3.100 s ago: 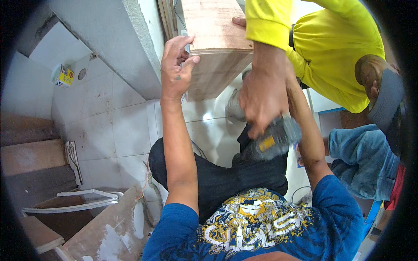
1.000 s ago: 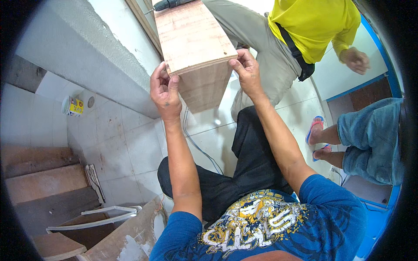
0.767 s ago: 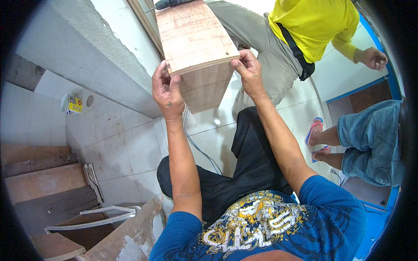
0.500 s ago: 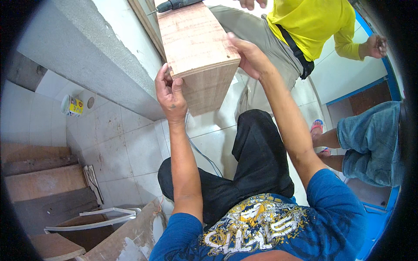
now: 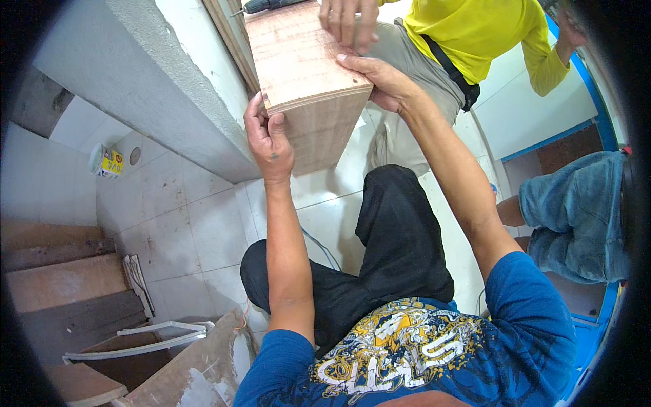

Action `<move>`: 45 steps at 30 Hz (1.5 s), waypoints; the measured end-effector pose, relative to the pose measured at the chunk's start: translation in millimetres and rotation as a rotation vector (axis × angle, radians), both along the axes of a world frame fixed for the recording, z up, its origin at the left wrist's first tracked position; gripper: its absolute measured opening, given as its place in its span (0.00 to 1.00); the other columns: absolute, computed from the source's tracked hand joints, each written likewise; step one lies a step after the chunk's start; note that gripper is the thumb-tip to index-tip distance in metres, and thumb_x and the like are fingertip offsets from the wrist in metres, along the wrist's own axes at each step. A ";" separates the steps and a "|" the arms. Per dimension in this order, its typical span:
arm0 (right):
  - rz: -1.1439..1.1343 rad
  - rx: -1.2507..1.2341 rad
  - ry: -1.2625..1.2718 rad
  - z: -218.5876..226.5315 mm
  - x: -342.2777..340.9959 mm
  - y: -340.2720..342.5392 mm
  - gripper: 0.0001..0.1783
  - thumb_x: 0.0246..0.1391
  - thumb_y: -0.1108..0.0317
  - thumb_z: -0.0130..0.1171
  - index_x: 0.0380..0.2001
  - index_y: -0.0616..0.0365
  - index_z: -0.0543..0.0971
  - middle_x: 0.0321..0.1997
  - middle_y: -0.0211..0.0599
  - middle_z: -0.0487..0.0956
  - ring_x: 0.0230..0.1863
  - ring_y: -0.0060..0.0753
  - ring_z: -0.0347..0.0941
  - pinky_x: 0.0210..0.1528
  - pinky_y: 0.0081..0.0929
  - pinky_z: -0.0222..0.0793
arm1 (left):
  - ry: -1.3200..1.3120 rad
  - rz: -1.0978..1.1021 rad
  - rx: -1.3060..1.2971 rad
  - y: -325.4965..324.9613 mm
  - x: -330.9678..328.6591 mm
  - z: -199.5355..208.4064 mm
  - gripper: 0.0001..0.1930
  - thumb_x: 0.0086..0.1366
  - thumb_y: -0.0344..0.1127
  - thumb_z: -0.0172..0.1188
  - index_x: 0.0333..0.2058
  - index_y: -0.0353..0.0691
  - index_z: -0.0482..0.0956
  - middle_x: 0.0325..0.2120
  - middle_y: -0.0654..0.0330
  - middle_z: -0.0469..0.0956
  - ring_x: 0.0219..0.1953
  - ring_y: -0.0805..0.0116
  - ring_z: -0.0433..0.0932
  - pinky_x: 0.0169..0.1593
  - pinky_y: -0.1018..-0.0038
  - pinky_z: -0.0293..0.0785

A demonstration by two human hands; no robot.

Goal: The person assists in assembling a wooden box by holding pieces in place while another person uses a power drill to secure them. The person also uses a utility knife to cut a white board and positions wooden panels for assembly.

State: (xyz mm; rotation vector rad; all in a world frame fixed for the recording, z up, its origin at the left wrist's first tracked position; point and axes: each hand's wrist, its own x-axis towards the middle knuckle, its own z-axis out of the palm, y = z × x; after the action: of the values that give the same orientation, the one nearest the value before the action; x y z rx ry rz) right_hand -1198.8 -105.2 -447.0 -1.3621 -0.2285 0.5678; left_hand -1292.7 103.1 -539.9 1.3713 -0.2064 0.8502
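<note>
Head view: the left hand [image 5: 268,139] clasps the near corner of the long brown plywood box [image 5: 305,74], which runs away upward (right hand [image 5: 383,81] presses flat on its right edge).

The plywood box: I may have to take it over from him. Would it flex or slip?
The plywood box likely stays rigid: its panels look thick. Probably heavy: the left hand, right hand and a co-worker's hand all steady it. Bare wood should grip well.

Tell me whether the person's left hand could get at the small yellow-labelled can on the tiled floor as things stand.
Probably not right away: the left hand is gripping the corner of the raised plywood box, while the can sits far off on the white tiled floor. Nothing blocks the way, though.
</note>
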 end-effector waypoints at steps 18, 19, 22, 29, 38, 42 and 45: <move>-0.037 0.118 0.068 -0.3 -10.0 6.5 0.32 0.65 0.56 0.58 0.63 0.68 0.65 0.58 0.40 0.75 0.58 0.29 0.73 0.60 0.32 0.70 | -0.002 0.121 0.145 -6.6 1.6 1.4 0.37 0.75 0.60 0.48 0.65 0.30 0.61 0.59 0.47 0.70 0.62 0.55 0.70 0.65 0.63 0.65; -0.032 0.127 0.069 -1.4 -8.9 5.5 0.33 0.65 0.54 0.58 0.63 0.67 0.65 0.58 0.39 0.74 0.58 0.28 0.72 0.60 0.33 0.69 | 0.000 0.141 0.159 -6.7 2.2 0.3 0.37 0.75 0.60 0.47 0.65 0.30 0.61 0.59 0.47 0.70 0.62 0.55 0.70 0.65 0.63 0.65; -0.017 0.141 0.065 -8.2 -4.7 2.6 0.35 0.66 0.50 0.58 0.64 0.66 0.65 0.59 0.37 0.73 0.59 0.27 0.70 0.60 0.34 0.66 | 0.006 0.181 0.189 -6.8 3.4 -0.2 0.37 0.75 0.60 0.47 0.65 0.29 0.62 0.59 0.46 0.69 0.62 0.55 0.70 0.65 0.63 0.64; 0.010 0.331 0.056 -20.4 -15.0 -8.2 0.37 0.69 0.45 0.51 0.66 0.66 0.64 0.63 0.39 0.73 0.64 0.29 0.68 0.65 0.38 0.62 | 0.031 0.144 0.137 -9.3 -0.9 2.0 0.37 0.74 0.60 0.49 0.65 0.29 0.62 0.59 0.46 0.70 0.62 0.56 0.71 0.65 0.64 0.66; -0.262 -0.011 -0.541 -62.8 -58.5 -22.9 0.26 0.65 0.68 0.61 0.62 0.67 0.71 0.56 0.37 0.79 0.57 0.25 0.73 0.61 0.27 0.67 | 0.039 0.146 0.121 -7.9 0.5 -4.4 0.38 0.74 0.61 0.48 0.65 0.30 0.61 0.60 0.46 0.69 0.62 0.57 0.70 0.65 0.64 0.65; -0.614 -0.185 -0.682 -61.9 -72.8 -7.2 0.15 0.63 0.70 0.63 0.50 0.66 0.82 0.50 0.40 0.85 0.51 0.23 0.78 0.53 0.24 0.73 | 0.059 0.129 0.140 -10.9 3.9 -7.3 0.39 0.74 0.62 0.47 0.65 0.29 0.61 0.59 0.46 0.69 0.62 0.56 0.70 0.65 0.64 0.65; -0.867 -0.049 -0.731 -74.6 -75.5 15.1 0.11 0.59 0.73 0.66 0.44 0.66 0.85 0.51 0.45 0.85 0.49 0.25 0.80 0.51 0.26 0.75 | 0.078 0.165 0.137 -12.2 4.4 -10.8 0.39 0.74 0.62 0.47 0.65 0.28 0.61 0.58 0.46 0.70 0.61 0.56 0.70 0.64 0.64 0.65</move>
State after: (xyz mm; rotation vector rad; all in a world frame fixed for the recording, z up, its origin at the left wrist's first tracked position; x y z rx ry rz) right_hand -1274.3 -90.1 -521.6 -1.5105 -0.1829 -0.6648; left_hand -1288.3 90.9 -550.8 1.5629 -0.0930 0.9302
